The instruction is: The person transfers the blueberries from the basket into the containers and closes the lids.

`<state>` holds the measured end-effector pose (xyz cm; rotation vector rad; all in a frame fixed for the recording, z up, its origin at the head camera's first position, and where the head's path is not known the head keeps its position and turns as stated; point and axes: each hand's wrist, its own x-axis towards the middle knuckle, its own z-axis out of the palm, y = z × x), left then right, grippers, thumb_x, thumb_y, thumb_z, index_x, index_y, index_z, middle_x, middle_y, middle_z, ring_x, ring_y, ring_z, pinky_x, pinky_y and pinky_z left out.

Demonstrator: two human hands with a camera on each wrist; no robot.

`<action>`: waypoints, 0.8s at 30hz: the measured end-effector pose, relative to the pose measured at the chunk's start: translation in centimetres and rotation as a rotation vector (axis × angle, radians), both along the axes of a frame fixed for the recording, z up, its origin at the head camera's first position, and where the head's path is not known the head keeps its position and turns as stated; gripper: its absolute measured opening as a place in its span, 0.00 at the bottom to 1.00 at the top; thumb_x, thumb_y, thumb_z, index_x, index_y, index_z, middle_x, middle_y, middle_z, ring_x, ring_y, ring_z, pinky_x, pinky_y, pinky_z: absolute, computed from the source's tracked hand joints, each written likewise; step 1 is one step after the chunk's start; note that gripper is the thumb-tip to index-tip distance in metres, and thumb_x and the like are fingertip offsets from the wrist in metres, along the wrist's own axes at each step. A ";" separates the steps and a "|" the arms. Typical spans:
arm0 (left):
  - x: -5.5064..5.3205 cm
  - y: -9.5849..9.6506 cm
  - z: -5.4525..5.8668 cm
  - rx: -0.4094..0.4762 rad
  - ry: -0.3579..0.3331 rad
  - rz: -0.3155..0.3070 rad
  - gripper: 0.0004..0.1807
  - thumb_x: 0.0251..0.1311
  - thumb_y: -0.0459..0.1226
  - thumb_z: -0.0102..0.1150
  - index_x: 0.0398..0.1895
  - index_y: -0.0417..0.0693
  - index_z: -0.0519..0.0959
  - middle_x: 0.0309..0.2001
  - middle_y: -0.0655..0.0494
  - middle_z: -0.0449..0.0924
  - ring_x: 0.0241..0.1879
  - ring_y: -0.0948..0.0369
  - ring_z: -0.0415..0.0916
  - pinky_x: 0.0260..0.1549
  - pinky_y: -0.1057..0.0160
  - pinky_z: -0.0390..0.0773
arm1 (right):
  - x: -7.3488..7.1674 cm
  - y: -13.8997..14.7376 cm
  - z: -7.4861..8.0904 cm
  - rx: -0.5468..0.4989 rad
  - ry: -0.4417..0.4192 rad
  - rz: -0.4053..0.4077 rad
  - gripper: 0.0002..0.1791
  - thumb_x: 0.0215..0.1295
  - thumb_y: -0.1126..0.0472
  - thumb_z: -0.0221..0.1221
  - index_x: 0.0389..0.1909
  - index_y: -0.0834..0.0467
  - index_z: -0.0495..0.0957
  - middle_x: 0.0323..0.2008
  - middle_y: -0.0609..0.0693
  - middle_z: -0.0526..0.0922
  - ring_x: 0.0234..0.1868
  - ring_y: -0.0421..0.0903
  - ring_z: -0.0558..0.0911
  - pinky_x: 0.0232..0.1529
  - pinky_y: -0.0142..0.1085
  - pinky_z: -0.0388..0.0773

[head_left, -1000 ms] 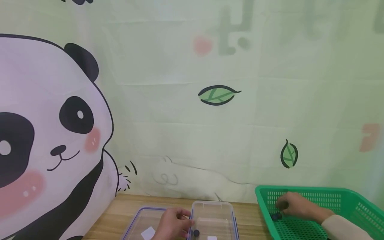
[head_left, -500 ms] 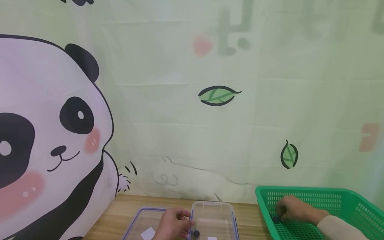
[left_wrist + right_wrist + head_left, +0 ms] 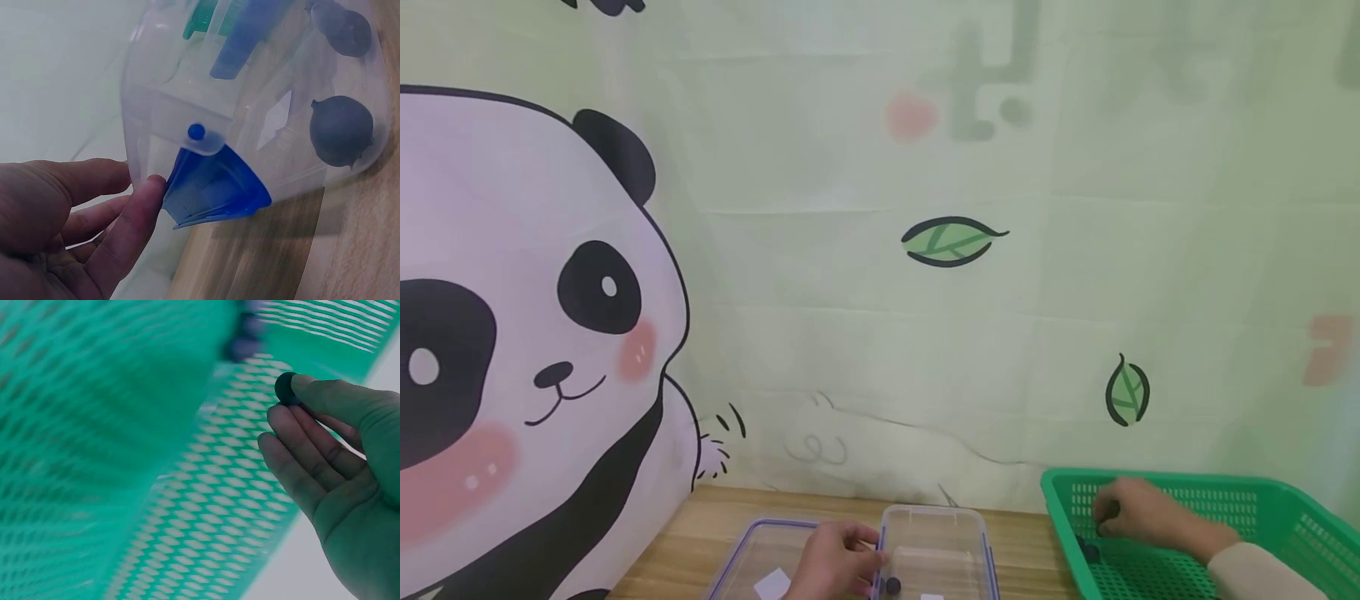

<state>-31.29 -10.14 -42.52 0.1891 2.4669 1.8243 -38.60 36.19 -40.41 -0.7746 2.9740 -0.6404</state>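
In the head view my left hand (image 3: 838,560) pinches the left edge of a clear plastic container (image 3: 938,533). The left wrist view shows a fingertip against its blue latch (image 3: 215,184). Through the cloudy wall I see a large blueberry (image 3: 342,131) low in the container and more round berries (image 3: 349,32) beyond it. My right hand (image 3: 1142,512) is inside a green plastic basket (image 3: 1187,477), near its left wall. Seen from the right wrist, thumb and fingertips pinch one dark blueberry (image 3: 285,388). Several other blueberries (image 3: 245,345) lie in the basket.
Left of the container is a clear, blue-rimmed lid or box (image 3: 758,525) with a white label (image 3: 772,585), partly behind my left hand. Wooden tabletop (image 3: 1022,546) lies between container and basket. A panda-printed cloth (image 3: 865,350) hangs behind.
My right hand dips toward the berries in the basket, then rises slightly with a blueberry in its fingertips. The left hand stays on the container.
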 end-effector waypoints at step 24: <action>0.0 0.2 0.2 -0.009 -0.029 0.012 0.10 0.62 0.26 0.71 0.46 0.32 0.85 0.32 0.49 0.81 0.24 0.61 0.82 0.27 0.62 0.89 | 11.3 -9.0 8.6 -0.415 0.131 -0.110 0.10 0.71 0.56 0.70 0.48 0.55 0.87 0.42 0.43 0.90 0.43 0.42 0.88 0.42 0.33 0.87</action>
